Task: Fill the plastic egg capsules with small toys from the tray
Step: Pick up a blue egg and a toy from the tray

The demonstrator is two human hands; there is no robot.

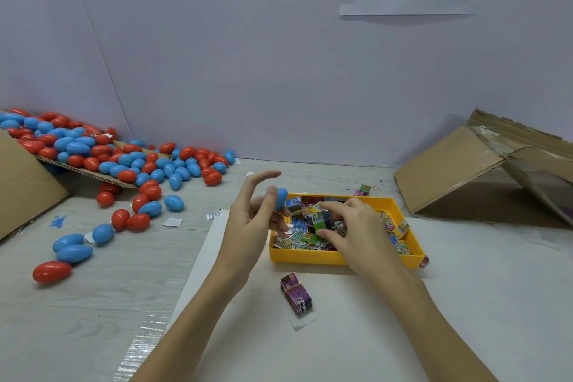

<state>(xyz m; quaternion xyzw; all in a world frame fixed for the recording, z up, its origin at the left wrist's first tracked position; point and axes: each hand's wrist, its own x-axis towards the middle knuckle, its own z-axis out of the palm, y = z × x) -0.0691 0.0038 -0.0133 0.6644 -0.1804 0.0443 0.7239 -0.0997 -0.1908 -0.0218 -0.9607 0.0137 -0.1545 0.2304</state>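
Far left, a heap of red and blue egg capsules point(124, 161) spills off a cardboard flap point(90, 175) across the table point(124, 273); next, the left hand point(251, 226) holds a blue egg half point(280, 198) between thumb and fingers, forefinger raised, just over the near-left corner of the yellow tray point(310, 257); the right hand point(359, 232) reaches into the tray, fingertips pinching a green packet point(321, 223) among the small toys; a purple packet point(296, 293) lies before the tray; a tilted cardboard box point(483, 170) sits far right.
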